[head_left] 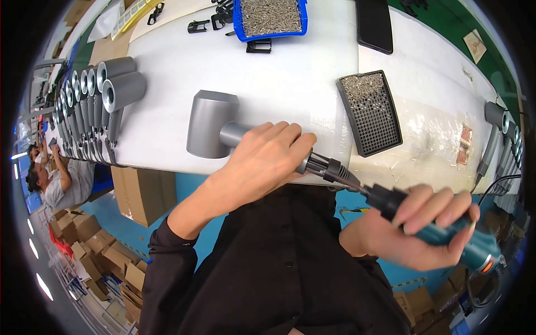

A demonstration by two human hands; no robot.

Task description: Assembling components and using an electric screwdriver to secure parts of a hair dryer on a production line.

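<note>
A grey hair dryer (pixel 214 125) lies on the white table, its handle pointing right and toward me. My left hand (pixel 267 153) is closed around that handle from above. Out of the handle's end sticks a black part (pixel 329 168) with a ribbed cord sleeve. My right hand (pixel 427 229) grips a teal and black electric screwdriver (pixel 388 202), slightly blurred by motion. The bit points left at the black part; whether it touches a screw I cannot tell. Right of the hair dryer stands a black perforated tray (pixel 377 125) with small screws heaped at its far end.
Several grey hair dryers (pixel 124 91) stand in a row at the left table edge, more (pixel 494 117) at the far right. A blue bin (pixel 241 30) of screws sits at the back beside black clips (pixel 258 47). Cardboard boxes (pixel 144 192) and people (pixel 61 181) are at the left.
</note>
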